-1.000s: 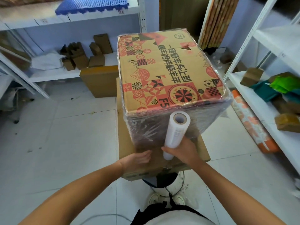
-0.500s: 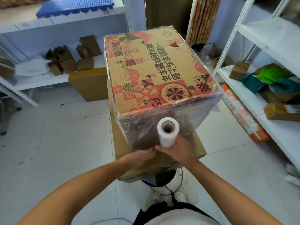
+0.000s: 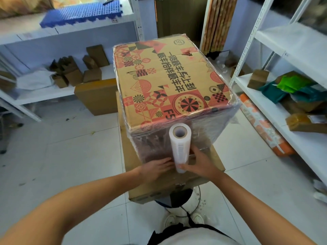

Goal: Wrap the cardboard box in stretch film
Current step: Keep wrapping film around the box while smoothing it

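The large brown cardboard box with red and black patterns and black Chinese characters [image 3: 169, 85] stands on a flat plain brown cardboard platform [image 3: 215, 161], and shiny clear stretch film with many wrinkles covers its sides. Its long axis runs away from the person, and the near short side faces the camera. In front of this near side stands the white roll of stretch film [image 3: 180, 147], nearly upright, with the open hollow core pointing up toward the camera. The right hand [image 3: 198, 164] grips the lower part of the roll, with its fingers [image 3: 195, 150] curled around the far side. The left hand [image 3: 155, 167] lies just left of the roll, its fingers straight and close together, pressing flat on the film at the bottom of the box.
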`<state>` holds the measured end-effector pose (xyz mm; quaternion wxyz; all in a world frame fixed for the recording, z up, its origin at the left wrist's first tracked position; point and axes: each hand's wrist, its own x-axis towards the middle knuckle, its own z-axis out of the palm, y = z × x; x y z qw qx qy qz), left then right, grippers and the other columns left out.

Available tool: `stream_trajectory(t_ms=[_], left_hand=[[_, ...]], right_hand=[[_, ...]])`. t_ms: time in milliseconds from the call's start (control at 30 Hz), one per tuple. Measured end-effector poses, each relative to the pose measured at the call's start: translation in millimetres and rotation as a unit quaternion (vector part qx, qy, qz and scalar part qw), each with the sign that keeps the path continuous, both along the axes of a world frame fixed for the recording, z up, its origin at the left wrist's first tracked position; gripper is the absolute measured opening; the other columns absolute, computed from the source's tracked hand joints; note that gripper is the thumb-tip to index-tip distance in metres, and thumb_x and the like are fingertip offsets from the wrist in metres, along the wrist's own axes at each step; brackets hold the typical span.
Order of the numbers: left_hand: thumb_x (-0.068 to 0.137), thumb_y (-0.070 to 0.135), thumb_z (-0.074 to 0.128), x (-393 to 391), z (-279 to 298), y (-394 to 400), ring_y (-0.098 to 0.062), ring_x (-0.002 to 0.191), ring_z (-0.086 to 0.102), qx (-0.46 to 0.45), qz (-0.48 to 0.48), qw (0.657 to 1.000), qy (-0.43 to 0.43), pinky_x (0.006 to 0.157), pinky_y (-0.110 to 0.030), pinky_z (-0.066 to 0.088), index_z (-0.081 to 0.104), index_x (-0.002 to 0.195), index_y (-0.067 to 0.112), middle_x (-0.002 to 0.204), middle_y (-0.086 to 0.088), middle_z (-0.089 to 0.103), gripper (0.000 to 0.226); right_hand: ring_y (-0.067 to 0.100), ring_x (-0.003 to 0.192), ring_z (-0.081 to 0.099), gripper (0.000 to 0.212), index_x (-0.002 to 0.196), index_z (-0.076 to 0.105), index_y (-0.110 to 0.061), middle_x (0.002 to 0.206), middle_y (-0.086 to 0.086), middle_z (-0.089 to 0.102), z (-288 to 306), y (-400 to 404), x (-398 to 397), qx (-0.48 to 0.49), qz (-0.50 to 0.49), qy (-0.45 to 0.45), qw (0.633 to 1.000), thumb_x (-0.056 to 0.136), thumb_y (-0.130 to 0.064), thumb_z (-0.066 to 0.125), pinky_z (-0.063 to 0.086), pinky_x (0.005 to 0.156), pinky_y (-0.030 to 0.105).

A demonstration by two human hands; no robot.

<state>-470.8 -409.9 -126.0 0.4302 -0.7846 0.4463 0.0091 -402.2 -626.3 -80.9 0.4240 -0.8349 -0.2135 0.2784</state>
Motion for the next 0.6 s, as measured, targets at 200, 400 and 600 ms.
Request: stream_trajectory(t_ms=[200, 400, 600], left_hand=[[0.071, 0.024, 0.071, 0, 59, 16, -0.017, 0.134, 0.041, -0.052, -0.042, 0.991, -0.113, 0.114, -0.039, 0.015, 0.041, 0.135, 0.018, 0.141, 0.003, 0.049, 0.071], [0.079, 0.027, 0.067, 3, 81, 23, -0.018, 0.137, 0.037, 0.009, -0.011, 0.992, -0.127, 0.115, -0.037, 0.018, 0.043, 0.14, 0.017, 0.146, -0.001, 0.043, 0.066], [0.072, 0.037, 0.073, -1, 106, 23, -0.022, 0.14, 0.031, -0.008, 0.012, 0.982, -0.19, 0.117, -0.051, -0.006, 0.044, 0.135, 0.015, 0.147, -0.004, 0.037, 0.073]], right_hand=[[0.006, 0.111, 0.05, 0.071, 0.131, 0.03, -0.035, 0.121, -0.017, 0.047, 2, -6, -2, -0.001, 0.013, -0.045, 0.999, 0.076, -0.042, 0.076, 0.041, 0.088, 0.015], [0.018, 0.111, 0.058, 0.074, 0.125, 0.041, -0.021, 0.124, -0.001, 0.058, -6, 3, -11, -0.021, -0.07, -0.058, 0.996, 0.069, -0.048, 0.079, 0.051, 0.092, 0.033], [0.021, 0.113, 0.057, 0.072, 0.128, 0.039, -0.014, 0.125, 0.004, 0.056, -9, 6, -19, -0.01, -0.114, -0.053, 0.992, 0.073, -0.041, 0.078, 0.045, 0.091, 0.025]])
